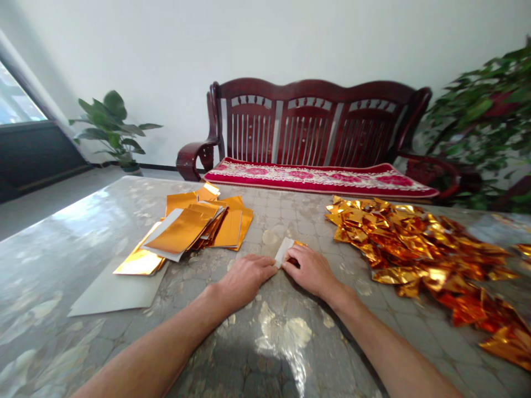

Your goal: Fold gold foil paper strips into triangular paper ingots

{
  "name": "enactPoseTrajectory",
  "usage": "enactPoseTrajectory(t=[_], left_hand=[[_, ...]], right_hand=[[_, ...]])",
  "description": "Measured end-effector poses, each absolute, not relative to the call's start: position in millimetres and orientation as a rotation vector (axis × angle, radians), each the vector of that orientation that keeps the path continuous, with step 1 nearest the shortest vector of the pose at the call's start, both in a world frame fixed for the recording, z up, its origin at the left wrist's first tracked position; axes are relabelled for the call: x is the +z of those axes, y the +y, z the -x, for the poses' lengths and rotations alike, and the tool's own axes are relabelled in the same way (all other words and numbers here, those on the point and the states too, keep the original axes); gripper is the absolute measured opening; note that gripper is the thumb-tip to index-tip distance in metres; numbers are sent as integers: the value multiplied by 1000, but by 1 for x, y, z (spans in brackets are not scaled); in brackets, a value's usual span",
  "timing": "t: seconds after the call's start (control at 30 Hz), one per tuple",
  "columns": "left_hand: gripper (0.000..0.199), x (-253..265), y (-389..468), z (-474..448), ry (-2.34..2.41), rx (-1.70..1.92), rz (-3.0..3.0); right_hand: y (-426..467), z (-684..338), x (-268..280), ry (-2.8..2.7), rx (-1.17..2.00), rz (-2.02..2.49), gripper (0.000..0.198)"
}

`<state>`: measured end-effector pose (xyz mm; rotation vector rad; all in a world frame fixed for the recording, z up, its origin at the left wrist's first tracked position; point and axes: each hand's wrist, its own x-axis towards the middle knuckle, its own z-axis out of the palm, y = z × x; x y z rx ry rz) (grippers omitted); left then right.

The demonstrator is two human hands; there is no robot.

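A small folded piece of gold foil paper (284,250), its pale grey back showing with a bit of gold at the right end, lies on the table in front of me. My left hand (248,278) rests low on the tabletop, its closed fingertips pressing the paper's lower left edge. On the other side, my right hand (309,271) is curled, with thumb and forefinger pinching the paper's right part. Loose gold foil sheets (182,226) are stacked unevenly left of my hands. A heap of folded gold foil pieces (398,237) spreads across the right side.
The patterned grey table cover (199,354) has glossy reflections. A pale grey sheet (120,290) lies partly under the stack. Clear plastic (498,228) sits at the far right. Beyond stands a dark red wooden bench (307,138) with a red patterned cushion (298,176). Potted plants (114,130) flank it.
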<state>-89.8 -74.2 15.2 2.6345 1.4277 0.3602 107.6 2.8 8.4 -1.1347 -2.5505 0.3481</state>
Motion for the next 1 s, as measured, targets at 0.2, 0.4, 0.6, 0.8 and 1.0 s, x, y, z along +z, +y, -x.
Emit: enactPoseTrajectory(t=[0.2, 0.4, 0.6, 0.8, 1.0], left_hand=[[38, 18, -73, 93, 1385, 379, -2624], [41, 14, -71, 97, 1376, 404, -2619], [43, 2, -67, 101, 1397, 538, -2531], [32, -2, -59, 87, 1573, 821, -2229], [17, -3, -53, 70, 1686, 974, -1920]], right_hand=[[2, -104, 10, -2547, 330, 1195, 10], [1, -102, 13, -2565, 282, 1228, 12], [2, -102, 11, -2533, 322, 1242, 11], [10, -105, 9, -2387, 621, 1348, 17], [22, -110, -4, -2219, 916, 1238, 19]])
